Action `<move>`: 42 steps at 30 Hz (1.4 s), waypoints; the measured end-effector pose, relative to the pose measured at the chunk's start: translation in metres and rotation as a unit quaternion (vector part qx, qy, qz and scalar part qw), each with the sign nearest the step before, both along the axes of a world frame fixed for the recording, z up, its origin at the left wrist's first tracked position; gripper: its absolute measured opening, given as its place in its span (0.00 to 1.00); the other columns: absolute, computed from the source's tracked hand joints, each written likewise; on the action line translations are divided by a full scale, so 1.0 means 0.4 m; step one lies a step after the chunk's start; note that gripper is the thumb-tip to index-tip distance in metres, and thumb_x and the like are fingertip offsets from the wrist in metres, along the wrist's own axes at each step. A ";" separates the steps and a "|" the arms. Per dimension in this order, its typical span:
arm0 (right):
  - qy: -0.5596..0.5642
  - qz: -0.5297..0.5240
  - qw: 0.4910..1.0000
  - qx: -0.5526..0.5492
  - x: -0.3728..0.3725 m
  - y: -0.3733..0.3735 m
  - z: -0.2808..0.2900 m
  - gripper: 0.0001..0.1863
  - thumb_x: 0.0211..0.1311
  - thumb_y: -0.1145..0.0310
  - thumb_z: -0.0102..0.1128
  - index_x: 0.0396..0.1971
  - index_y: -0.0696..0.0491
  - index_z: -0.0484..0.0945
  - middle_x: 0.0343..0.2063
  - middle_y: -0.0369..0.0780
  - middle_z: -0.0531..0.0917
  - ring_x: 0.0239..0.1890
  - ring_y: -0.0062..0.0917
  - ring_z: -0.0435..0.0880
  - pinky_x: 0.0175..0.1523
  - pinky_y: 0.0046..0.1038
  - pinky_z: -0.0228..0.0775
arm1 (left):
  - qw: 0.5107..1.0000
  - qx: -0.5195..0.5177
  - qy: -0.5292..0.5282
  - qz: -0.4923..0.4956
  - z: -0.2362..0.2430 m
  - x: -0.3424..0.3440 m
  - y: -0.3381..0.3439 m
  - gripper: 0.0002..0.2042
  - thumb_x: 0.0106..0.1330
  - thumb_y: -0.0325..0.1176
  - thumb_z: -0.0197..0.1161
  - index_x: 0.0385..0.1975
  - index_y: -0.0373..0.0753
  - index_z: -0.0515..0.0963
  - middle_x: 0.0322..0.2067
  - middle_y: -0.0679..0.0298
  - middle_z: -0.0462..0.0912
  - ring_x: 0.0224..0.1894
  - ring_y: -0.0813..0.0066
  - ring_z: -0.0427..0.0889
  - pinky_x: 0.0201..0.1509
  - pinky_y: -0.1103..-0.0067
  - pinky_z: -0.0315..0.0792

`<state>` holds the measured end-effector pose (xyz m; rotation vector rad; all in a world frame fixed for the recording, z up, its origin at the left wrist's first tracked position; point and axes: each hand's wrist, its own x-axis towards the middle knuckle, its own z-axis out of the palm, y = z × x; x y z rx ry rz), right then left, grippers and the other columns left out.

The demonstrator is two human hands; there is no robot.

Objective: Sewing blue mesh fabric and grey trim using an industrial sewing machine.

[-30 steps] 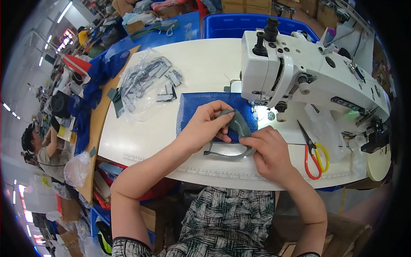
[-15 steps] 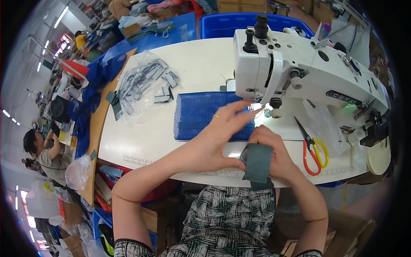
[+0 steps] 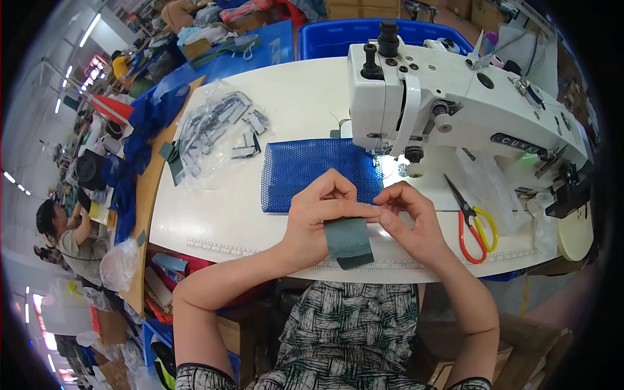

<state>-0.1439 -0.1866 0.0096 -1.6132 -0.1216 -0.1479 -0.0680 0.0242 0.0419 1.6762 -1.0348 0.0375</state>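
Note:
A folded dark green fabric piece [image 3: 349, 242] hangs below the fingers of my left hand [image 3: 312, 218], over the table's near edge. My left fingers are closed on its upper part. The fingertips of my right hand [image 3: 411, 218] meet those of the left in a pinch; whatever is between them is too small to make out. Just beyond both hands lies a blue mesh fabric panel [image 3: 305, 166], flat on the white table. Its right edge reaches the lit needle area of the white sewing machine [image 3: 383, 104].
Scissors [image 3: 473, 221] with red and yellow handles lie right of my hands. A clear plastic bag [image 3: 218, 133] of grey and dark labels rests at the left. A printed ruler strip [image 3: 416, 265] follows the table's near edge. Behind the machine stands a blue bin [image 3: 325, 32].
My left hand has come back from the needle area and now holds the green piece, which has shifted left from my right hand. The two hands' fingertips have come together.

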 end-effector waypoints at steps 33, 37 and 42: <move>-0.209 -0.115 0.914 -0.328 0.002 0.025 0.014 0.16 0.62 0.83 0.58 0.49 0.56 0.83 0.40 0.40 0.89 0.38 0.34 0.85 0.49 0.35 0.71 | 0.900 0.087 0.426 -0.045 -0.002 0.116 0.042 0.08 0.77 0.31 0.64 0.51 0.39 0.81 0.34 0.73 0.84 0.34 0.88 0.78 0.40 0.86 0.74; -0.261 -0.086 0.897 -0.345 0.005 0.013 0.008 0.17 0.57 0.85 0.57 0.45 0.55 0.83 0.45 0.40 0.89 0.43 0.35 0.86 0.49 0.36 0.72 | 0.906 0.085 0.415 0.018 0.005 0.114 0.034 0.07 0.79 0.33 0.62 0.50 0.39 0.81 0.35 0.74 0.82 0.35 0.89 0.77 0.39 0.87 0.72; -0.248 -0.097 0.904 -0.334 0.006 0.012 0.001 0.11 0.57 0.82 0.60 0.40 0.54 0.82 0.44 0.40 0.88 0.45 0.37 0.84 0.49 0.36 0.72 | 0.935 0.106 0.338 0.014 0.008 0.150 0.042 0.09 0.75 0.32 0.67 0.50 0.38 0.81 0.39 0.72 0.84 0.41 0.88 0.79 0.45 0.87 0.74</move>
